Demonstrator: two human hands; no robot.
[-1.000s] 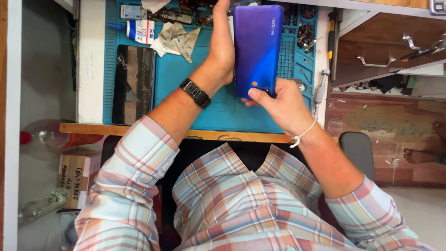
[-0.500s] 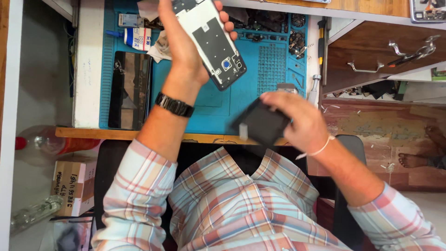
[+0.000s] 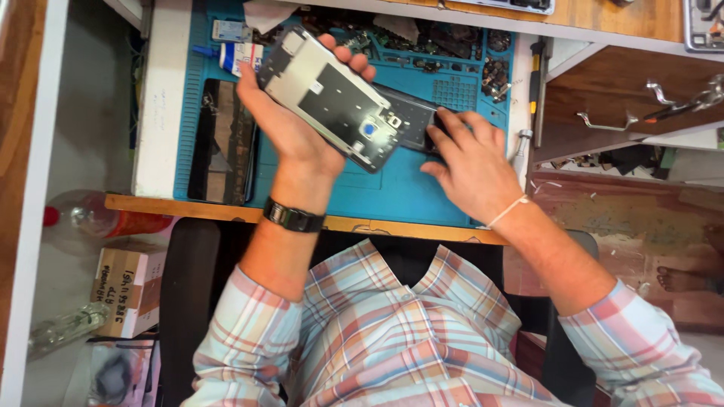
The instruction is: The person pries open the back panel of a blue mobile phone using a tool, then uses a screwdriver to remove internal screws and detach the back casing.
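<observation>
In the head view, an opened phone body (image 3: 332, 98) is being gripped in the left hand (image 3: 290, 124), fingers curled round its edges, and is being held tilted above the blue work mat (image 3: 339, 192). A dark back cover (image 3: 411, 120) is being pressed flat onto the mat under the right hand (image 3: 471, 162), fingers spread over its end.

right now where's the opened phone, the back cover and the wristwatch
opened phone (image 3: 332, 105), head view, on its bare inner plate
back cover (image 3: 411, 120), head view, on its dark inside face
wristwatch (image 3: 292, 218), head view, on the black band
</observation>
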